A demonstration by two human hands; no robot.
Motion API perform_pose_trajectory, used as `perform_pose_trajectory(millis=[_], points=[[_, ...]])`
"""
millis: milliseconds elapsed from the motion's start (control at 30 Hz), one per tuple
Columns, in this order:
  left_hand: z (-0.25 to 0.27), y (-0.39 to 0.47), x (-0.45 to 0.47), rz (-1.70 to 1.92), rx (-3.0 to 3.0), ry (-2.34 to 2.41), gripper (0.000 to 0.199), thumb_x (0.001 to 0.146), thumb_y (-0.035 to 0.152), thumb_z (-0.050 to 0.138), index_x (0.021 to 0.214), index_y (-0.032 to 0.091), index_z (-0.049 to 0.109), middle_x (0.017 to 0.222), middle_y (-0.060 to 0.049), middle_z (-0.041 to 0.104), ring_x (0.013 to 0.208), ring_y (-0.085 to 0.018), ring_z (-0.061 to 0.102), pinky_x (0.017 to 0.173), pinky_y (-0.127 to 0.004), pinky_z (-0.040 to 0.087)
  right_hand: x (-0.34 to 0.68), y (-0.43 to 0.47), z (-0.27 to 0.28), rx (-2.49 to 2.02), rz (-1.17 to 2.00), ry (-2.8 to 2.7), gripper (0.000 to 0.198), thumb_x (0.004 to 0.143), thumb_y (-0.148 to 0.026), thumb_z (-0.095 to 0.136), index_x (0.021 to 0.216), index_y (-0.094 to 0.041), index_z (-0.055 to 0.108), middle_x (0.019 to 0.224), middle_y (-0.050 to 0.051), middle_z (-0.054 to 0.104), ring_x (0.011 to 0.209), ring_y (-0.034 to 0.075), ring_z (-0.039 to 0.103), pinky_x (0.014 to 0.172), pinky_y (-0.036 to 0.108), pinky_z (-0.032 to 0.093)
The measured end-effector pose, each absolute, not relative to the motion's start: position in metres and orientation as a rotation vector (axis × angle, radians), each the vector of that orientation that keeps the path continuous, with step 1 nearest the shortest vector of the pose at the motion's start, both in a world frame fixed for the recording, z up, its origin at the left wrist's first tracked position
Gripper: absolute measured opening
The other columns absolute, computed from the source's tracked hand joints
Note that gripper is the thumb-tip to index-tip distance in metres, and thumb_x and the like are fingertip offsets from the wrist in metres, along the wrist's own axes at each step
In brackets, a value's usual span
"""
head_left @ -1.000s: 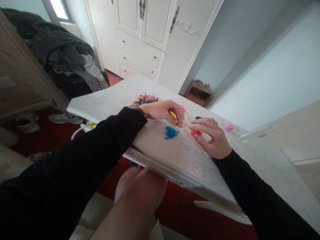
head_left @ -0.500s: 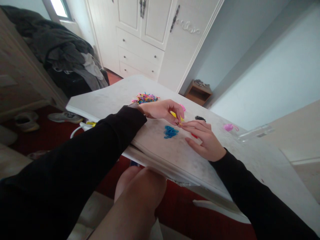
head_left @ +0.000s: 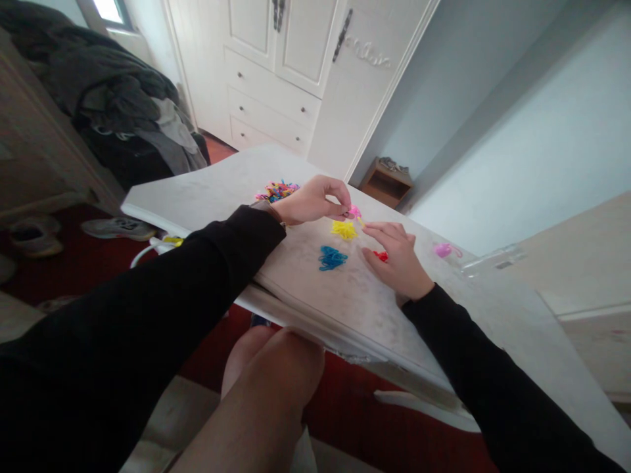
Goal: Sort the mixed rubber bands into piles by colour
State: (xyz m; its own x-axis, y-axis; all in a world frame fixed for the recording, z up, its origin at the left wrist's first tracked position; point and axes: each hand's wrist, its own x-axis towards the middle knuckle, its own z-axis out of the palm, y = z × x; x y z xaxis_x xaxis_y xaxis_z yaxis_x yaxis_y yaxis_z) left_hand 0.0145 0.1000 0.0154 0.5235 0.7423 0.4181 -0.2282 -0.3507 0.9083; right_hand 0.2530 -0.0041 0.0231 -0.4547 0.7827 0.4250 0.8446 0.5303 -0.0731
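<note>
My left hand hovers over the table's far side, thumb and fingertips pinched together; what they hold, if anything, is too small to make out. My right hand is to its right, fingers stretched forward and thumb apart. A small yellow bit shows at its fingertips. Between and below the hands lie a pile of yellow rubber bands and a pile of blue rubber bands. Red bands show partly behind my right hand. Pink bands lie beyond my left fingertips. A mixed multicoloured heap is partly behind my left wrist.
The white table has its near edge above my knees. At the right are a pink object and a clear plastic bottle or tube lying down. A white cable with a plug is at the left edge. A wardrobe stands behind.
My hands have moved apart, the left one up and away from the right fingertips. The yellow pile now shows fully, while the black pile is hidden behind my right hand.
</note>
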Motion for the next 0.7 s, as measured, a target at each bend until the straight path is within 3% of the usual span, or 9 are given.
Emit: perform_pose_trajectory(millis=[200, 400, 700], points=[[0.016, 0.101, 0.014, 1.104, 1.614, 0.439, 0.032, 0.074, 0.026, 0.094, 0.085, 0.012, 0.068, 0.090, -0.004, 0.072, 0.090, -0.017, 0.074, 0.086, -0.035, 0.065, 0.248, -0.004, 0.026, -1.281, -0.145, -2.473, 0.036, 0.101, -0.035, 0.058, 0.131, -0.023, 0.071, 0.146, 0.014, 0.068, 0.132, 0.037, 0.057, 0.098, 0.055, 0.040], [0.014, 0.098, 0.015, 0.903, 1.639, 0.341, 0.036, 0.074, 0.033, 0.093, 0.091, 0.013, 0.069, 0.099, -0.006, 0.075, 0.095, -0.018, 0.076, 0.083, -0.030, 0.063, 0.246, -0.012, 0.031, -1.213, -0.191, -2.371, 0.034, 0.100, -0.033, 0.060, 0.131, -0.026, 0.070, 0.148, 0.012, 0.066, 0.131, 0.036, 0.055, 0.102, 0.056, 0.039], [0.019, 0.093, 0.017, 0.831, 1.673, 0.312, 0.039, 0.072, 0.034, 0.093, 0.094, 0.014, 0.068, 0.098, -0.004, 0.074, 0.086, -0.014, 0.071, 0.086, -0.030, 0.059, 0.242, -0.015, 0.029, -1.169, -0.204, -2.491, 0.041, 0.101, -0.032, 0.058, 0.142, -0.030, 0.065, 0.153, 0.009, 0.062, 0.140, 0.037, 0.048, 0.104, 0.057, 0.038]])
